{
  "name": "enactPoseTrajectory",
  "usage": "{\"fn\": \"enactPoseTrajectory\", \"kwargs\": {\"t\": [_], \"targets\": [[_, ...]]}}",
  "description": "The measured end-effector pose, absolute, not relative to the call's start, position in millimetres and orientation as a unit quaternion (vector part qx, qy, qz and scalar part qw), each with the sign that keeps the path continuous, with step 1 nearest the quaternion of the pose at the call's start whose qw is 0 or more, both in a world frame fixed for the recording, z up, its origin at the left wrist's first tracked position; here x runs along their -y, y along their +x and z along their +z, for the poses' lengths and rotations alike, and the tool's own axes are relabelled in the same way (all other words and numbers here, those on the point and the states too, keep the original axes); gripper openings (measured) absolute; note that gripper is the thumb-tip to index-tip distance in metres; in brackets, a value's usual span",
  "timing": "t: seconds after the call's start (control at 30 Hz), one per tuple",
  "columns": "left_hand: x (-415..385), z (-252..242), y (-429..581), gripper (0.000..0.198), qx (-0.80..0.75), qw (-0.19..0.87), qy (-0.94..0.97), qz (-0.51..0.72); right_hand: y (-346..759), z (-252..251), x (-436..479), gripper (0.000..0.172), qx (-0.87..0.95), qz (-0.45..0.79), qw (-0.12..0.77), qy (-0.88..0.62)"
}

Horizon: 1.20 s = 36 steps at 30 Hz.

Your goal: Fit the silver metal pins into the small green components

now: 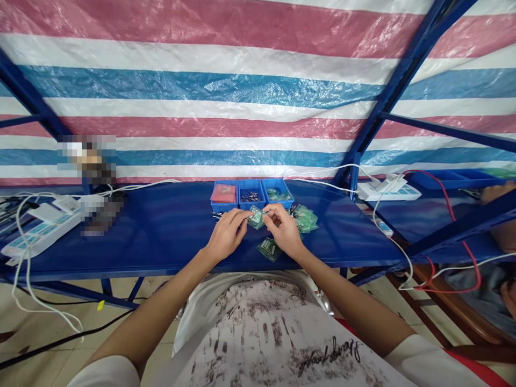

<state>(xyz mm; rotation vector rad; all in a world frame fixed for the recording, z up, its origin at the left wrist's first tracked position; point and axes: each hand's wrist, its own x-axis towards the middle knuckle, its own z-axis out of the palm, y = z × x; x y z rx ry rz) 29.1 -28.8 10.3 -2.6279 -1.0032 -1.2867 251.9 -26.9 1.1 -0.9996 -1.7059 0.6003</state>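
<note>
A small greenish clear plastic packet (256,217) is held up between my two hands just above the blue table (169,236). My left hand (228,234) pinches its left edge with thumb and fingers. On the other side, my right hand (285,230) is closed at its right edge, fingertips bent together. Another green packet (269,249) lies below my right hand, and a pile of green packets (305,219) spreads beside it. Behind my hands stand three joined blue bins (224,207), holding pink packets (223,192), thin dark pieces (250,196) and greenish packets (278,193).
White power strips with plugs and cables lie at the left (44,231) and right (389,191). Blue metal posts (373,113) frame the table before a striped plastic sheet (209,86). Another person's hand (500,191) shows at the right edge, near a red cable (449,204).
</note>
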Motion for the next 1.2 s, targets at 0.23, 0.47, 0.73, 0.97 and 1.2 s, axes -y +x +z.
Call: {"fn": "enactPoseTrajectory", "kwargs": {"t": [0.23, 0.47, 0.73, 0.97, 1.2], "targets": [[27.0, 7.5, 28.0, 0.034, 0.322, 0.032, -0.85, -0.415, 250.2, 2.3, 27.0, 0.024, 0.715, 0.224, 0.516, -0.414], [27.5, 8.7, 27.2, 0.026, 0.334, 0.055, -0.841, -0.423, 249.6, 6.2, 29.9, 0.026, 0.727, 0.215, 0.513, -0.403], [27.1, 8.2, 28.3, 0.022, 0.35, 0.072, -0.841, -0.407, 249.9, 8.9, 34.0, 0.03, 0.72, 0.238, 0.512, -0.405], [26.2, 7.2, 27.9, 0.023, 0.349, 0.073, -0.843, -0.401, 248.8, 5.5, 31.2, 0.024, 0.747, 0.189, 0.511, -0.382], [26.5, 7.2, 27.6, 0.02, 0.325, 0.03, -0.848, -0.418, 247.5, 7.9, 32.3, 0.021, 0.749, 0.168, 0.517, -0.378]]}}
